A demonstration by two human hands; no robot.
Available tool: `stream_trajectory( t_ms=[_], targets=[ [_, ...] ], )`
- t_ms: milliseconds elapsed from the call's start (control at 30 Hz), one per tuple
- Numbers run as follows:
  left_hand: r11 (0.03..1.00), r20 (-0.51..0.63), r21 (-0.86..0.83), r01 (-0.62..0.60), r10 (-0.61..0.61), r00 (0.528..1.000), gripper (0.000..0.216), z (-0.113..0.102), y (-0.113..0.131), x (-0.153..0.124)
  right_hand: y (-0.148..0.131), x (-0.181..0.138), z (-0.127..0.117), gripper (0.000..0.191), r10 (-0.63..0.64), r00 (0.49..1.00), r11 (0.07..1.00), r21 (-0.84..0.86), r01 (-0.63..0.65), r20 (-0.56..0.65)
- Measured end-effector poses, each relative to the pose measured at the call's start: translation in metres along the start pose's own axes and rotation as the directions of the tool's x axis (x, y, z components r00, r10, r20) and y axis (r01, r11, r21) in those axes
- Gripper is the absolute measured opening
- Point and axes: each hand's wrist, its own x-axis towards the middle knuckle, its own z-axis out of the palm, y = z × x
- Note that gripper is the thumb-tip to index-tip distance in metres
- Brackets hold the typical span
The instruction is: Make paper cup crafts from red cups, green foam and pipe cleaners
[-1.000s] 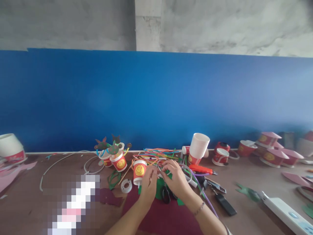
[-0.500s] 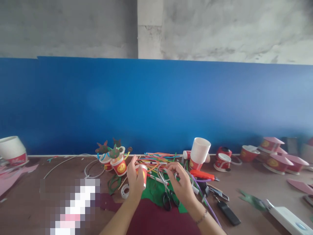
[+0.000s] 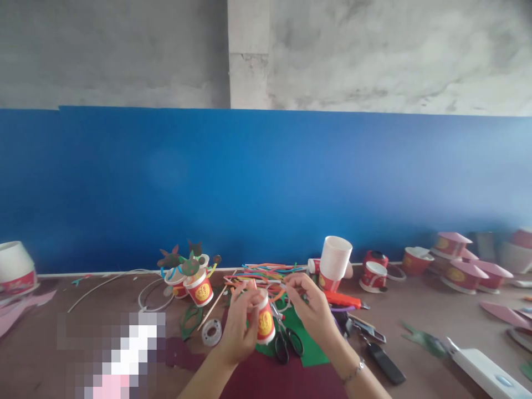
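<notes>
Two hands at one small red-and-gold paper cup (image 3: 263,322): left hand (image 3: 238,328) grips it tilted, right hand (image 3: 312,309) pinches something thin (image 3: 284,284) beside it, seemingly fitting; steady hold needed.

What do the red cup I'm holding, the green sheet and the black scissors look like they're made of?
The red cup in the left hand looks like coated paper: printed red wall, gold emblem, white edge. The green sheet seems felt or craft foam: matte, flat colour, cut edges. The scissors have glossy black handles, likely plastic; their blades look metal, though blurred.
</notes>
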Motion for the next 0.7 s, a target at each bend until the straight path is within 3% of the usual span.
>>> stream_trajectory(
  t_ms=[67,167,267,433,700],
  targets=[
    [0.986,0.093,-0.043,-0.162,0.166,0.982,0.033,-0.001,0.012,0.0,-0.005,0.001,-0.004,0.015,-0.03,0.998,0.998,-0.048,0.032,0.053],
    [0.965,0.196,-0.113,-0.235,0.254,0.947,0.029,0.002,0.024,0.0,-0.011,0.0,-0.005,0.012,0.001,0.993,0.996,-0.083,0.009,0.121],
    [0.948,0.205,-0.117,-0.295,0.314,0.927,0.023,0.005,0.03,0.0,-0.009,0.0,-0.001,0.012,0.103,0.983,0.99,-0.11,-0.086,0.155],
    [0.938,0.196,-0.092,-0.335,0.346,0.917,0.022,0.006,0.033,0.0,0.006,-0.001,0.006,0.011,0.262,0.94,0.964,-0.11,-0.243,0.22],
    [0.936,0.223,-0.08,-0.344,0.353,0.909,0.026,0.009,0.033,-0.002,0.009,-0.002,0.014,0.015,0.283,0.94,0.958,-0.108,-0.266,0.193]
  ],
)
